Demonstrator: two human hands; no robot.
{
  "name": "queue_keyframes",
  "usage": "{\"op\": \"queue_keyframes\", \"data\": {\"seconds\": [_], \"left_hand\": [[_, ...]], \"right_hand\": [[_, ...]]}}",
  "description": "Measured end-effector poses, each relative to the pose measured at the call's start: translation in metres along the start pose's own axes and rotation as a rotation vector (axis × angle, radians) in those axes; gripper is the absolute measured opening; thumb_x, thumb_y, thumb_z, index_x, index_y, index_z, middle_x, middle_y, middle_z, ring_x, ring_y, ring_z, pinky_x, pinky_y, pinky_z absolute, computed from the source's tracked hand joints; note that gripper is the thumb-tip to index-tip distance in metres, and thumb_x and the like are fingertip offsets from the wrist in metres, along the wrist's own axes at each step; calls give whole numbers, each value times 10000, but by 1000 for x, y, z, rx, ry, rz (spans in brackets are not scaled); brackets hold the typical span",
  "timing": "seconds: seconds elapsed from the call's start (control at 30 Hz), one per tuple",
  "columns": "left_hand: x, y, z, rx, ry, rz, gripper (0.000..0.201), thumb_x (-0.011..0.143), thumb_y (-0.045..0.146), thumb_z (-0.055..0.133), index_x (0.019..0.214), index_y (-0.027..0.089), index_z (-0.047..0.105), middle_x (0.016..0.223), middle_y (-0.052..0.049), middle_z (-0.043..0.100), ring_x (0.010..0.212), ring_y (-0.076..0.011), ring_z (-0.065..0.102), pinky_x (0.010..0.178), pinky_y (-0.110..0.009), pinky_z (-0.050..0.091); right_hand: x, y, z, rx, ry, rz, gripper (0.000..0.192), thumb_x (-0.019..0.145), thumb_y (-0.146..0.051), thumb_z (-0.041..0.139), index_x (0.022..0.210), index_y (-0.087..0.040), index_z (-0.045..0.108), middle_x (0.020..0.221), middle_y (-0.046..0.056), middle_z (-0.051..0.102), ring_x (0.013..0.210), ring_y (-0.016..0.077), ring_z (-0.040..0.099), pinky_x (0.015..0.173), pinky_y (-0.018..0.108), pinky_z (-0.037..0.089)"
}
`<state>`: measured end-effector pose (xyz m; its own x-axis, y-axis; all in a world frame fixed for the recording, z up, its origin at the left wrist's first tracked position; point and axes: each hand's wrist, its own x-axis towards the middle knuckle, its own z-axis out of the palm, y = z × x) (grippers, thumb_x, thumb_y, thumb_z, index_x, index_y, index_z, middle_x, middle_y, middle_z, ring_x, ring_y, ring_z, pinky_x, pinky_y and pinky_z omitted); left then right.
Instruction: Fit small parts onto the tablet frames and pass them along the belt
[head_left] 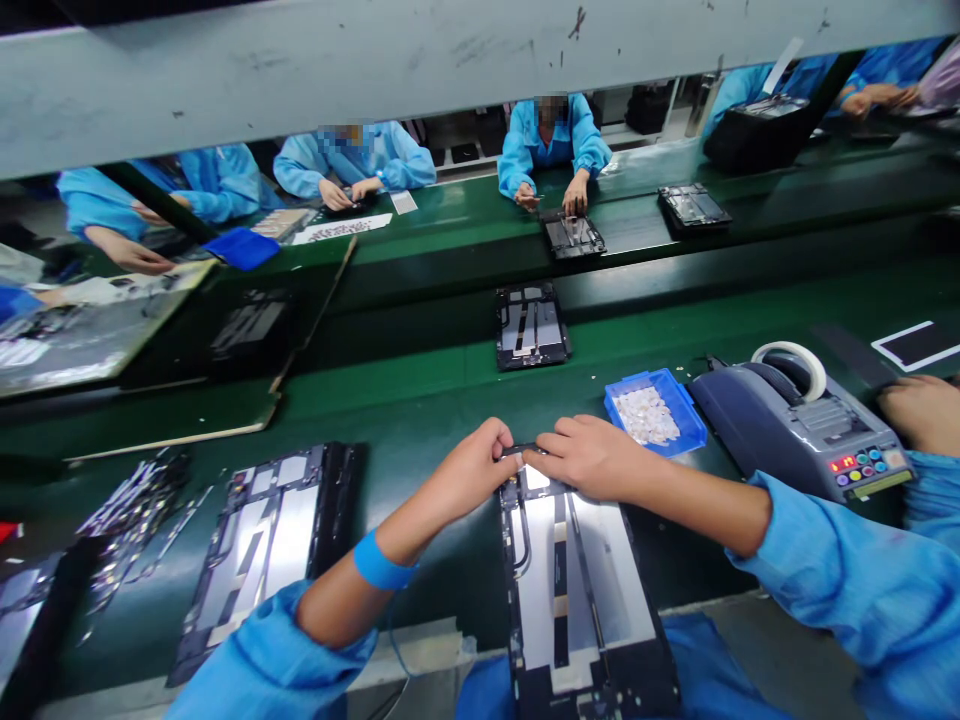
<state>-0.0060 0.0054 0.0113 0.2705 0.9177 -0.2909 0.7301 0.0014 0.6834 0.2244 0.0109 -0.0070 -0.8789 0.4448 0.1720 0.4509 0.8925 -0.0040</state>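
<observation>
We pinch with our left hand (474, 462) and right hand (589, 455) the top edge of the tablet frame (574, 580) on the green tabletop (420, 420).

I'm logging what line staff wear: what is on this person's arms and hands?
Both arms wear bright blue smock sleeves pushed up the forearms. The left hand has a blue band at the wrist. The right hand is bare; no gloves, no rings visible.

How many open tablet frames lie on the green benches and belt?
5: one under both hands, one left of it, one on the middle belt, two on the far bench. Dark stacks at left may hide more.
</observation>
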Motion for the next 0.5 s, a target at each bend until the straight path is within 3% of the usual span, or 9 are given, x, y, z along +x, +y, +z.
{"op": "queue_keyframes", "data": {"seconds": [0.2, 0.33, 0.5], "left_hand": [[-13, 2, 5, 94, 107, 68, 113, 870, 263, 602, 945, 208, 538, 856, 7, 581, 800, -190, 552, 700, -312, 420], [-32, 0, 15, 443, 255, 214, 89, 935, 232, 600, 1012, 199, 631, 984, -53, 665, 918, -250, 591, 802, -381, 428], [-52, -8, 25, 810, 371, 357, 233, 983, 241, 597, 1199, 231, 685, 1009, -66, 710, 869, -256, 594, 717, -374, 374]], "right_hand": [[0, -1, -1, -8, 15, 11, 319, 1009, -153, 499, 1309, -161, 606, 1015, 90, 679, 839, 218, 509, 661, 343, 327], [0, -1, -1, -7, 25, 7, 320, 1017, -165, 493, 1315, -168, 612, 1045, 88, 687, 835, 218, 515, 654, 344, 328], [0, -1, 0, -4, 24, 7, 333, 1021, -160, 483, 1329, -163, 610, 1046, 91, 694, 832, 220, 516, 658, 347, 326]]}}
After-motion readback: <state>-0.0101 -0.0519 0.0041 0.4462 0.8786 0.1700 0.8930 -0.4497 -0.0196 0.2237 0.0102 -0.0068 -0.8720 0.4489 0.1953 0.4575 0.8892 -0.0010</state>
